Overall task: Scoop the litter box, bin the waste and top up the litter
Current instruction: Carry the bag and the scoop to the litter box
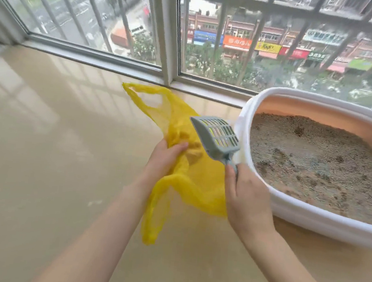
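In the centre of the frame the left hand [164, 159] pinches a thin yellow plastic bag [190, 177] between thumb and fingers, near the bag's opening. The bag hangs crumpled; one handle loop reaches toward the upper middle of the frame, and another loop falls down to the lower centre. Through the yellow film a few darker lumps are visible beside the thumb (what they are exactly I cannot tell).

The right hand [248, 199], a little right of centre, holds the handle of a grey slotted scoop [215, 136], with the fingers closed around it. The scoop head points up and to the left, above the bag and just beside the left edge of the litter box. Nothing can be seen inside the scoop.

The litter box [309, 215] takes the right side of the frame: white outer rim, pink inner wall, filled with grey-brown litter [314, 162] that has darker patches.

All stands on a glossy beige floor [43, 150]. Along the top of the frame is a window [172, 37] with bars.
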{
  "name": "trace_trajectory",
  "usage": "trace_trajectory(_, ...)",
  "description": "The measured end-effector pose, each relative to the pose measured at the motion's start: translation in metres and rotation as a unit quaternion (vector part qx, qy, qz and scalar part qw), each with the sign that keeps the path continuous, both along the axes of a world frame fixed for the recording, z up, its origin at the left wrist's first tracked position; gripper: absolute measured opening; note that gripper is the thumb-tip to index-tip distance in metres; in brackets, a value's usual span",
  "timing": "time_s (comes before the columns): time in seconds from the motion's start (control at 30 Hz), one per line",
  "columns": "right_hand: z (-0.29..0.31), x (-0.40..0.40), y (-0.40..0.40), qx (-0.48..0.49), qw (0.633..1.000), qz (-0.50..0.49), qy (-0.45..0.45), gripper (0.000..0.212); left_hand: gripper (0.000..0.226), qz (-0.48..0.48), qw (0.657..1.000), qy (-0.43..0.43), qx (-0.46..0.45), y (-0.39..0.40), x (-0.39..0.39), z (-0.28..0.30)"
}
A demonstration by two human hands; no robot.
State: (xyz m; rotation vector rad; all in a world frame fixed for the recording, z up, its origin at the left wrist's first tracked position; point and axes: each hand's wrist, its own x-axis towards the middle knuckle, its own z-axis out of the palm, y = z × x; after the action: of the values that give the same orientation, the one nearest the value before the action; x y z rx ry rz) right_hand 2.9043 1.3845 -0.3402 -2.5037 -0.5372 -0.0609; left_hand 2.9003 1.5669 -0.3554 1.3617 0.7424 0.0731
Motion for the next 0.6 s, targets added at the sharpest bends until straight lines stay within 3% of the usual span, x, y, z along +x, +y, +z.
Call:
trace_trajectory(0.17,-0.01,-0.05,0.082,-0.02,0.997,0.016,0.07,0.027,0.034,0.015,0.994,-0.027,-0.104,0.053,-0.048,0.001)
trace_trajectory(0.6,-0.063,-0.198,0.292,0.005,0.986,0.081,0.146,0.019,0.037,0.057,0.995,0.045,-0.072,0.257,-0.208,-0.044)
